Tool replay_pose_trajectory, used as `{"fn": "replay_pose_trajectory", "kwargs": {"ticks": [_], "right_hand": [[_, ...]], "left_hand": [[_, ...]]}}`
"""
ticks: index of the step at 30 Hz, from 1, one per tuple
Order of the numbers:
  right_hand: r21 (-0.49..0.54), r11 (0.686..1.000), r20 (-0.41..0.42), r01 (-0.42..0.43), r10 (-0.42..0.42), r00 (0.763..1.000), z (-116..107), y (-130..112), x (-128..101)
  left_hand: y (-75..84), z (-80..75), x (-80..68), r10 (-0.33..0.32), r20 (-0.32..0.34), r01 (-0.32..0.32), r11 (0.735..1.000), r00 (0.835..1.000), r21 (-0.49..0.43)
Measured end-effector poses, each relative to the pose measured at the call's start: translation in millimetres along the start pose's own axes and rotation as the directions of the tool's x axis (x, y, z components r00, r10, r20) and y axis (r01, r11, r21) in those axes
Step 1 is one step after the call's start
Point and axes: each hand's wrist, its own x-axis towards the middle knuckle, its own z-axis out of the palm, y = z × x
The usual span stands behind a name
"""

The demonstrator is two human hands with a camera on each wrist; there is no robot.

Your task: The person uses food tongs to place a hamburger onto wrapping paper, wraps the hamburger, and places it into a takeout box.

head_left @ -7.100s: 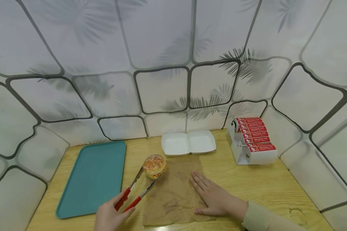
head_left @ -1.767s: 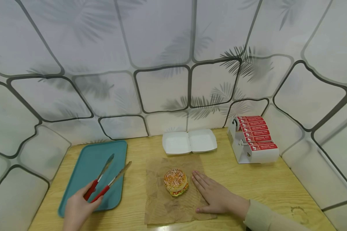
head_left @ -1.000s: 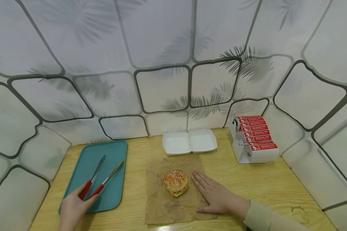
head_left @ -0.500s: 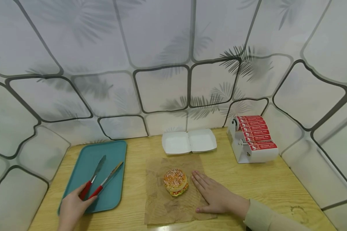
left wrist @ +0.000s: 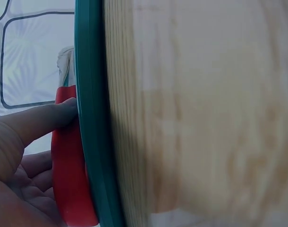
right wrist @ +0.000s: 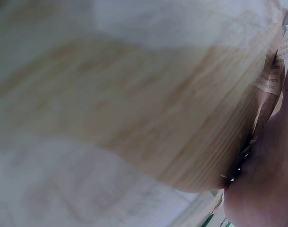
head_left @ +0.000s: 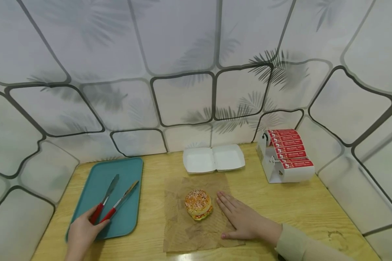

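In the head view my left hand (head_left: 83,229) holds a pair of tongs (head_left: 107,211) by the red handles, low over the teal tray (head_left: 130,221). The tongs' metal arms are spread apart with nothing between them. The left wrist view shows the thumb on a red handle (left wrist: 68,161) right beside the tray's edge (left wrist: 93,113). My right hand (head_left: 240,219) rests flat, fingers straight, on the right side of a brown paper sheet (head_left: 183,237). A sesame-bun burger (head_left: 198,203) sits on that sheet, just left of the right fingertips.
An opened white takeaway box (head_left: 213,158) lies behind the paper, near the patterned wall (head_left: 183,101). At the right back stands a label dispenser (head_left: 285,157) with a roll of red labels. All of it is on a wooden table (head_left: 300,206).
The burger, held in the tongs earlier, now lies on the paper. My left hand has carried the tongs left and down to the tray. The right hand has stayed put.
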Motion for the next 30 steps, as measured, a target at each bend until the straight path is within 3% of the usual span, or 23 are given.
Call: {"fn": "replay_pose_trajectory", "kwargs": {"ticks": [11,18,22,30], "right_hand": [[0.004,1.000,0.001,0.001,-0.001,1.000,-2.2,-0.4,0.0],[-0.003,1.000,0.000,-0.001,0.001,1.000,0.7,0.3,-0.1],[-0.012,1.000,-0.003,0.001,-0.001,1.000,2.4,1.4,0.0],[0.020,1.000,0.025,-0.011,0.010,1.000,0.0,0.1,0.4]], "left_hand": [[3.5,-1.6,-1.6,-0.026,-0.010,0.026,0.999,1.000,-0.036],[16.2,-2.6,-8.0,-0.033,-0.150,0.015,0.992,0.988,-0.124],[28.0,-2.7,-8.3,0.001,-0.205,-0.028,0.991,0.979,-0.130],[51.7,7.4,-8.7,0.097,-0.241,-0.143,0.973,0.966,-0.180]]}}
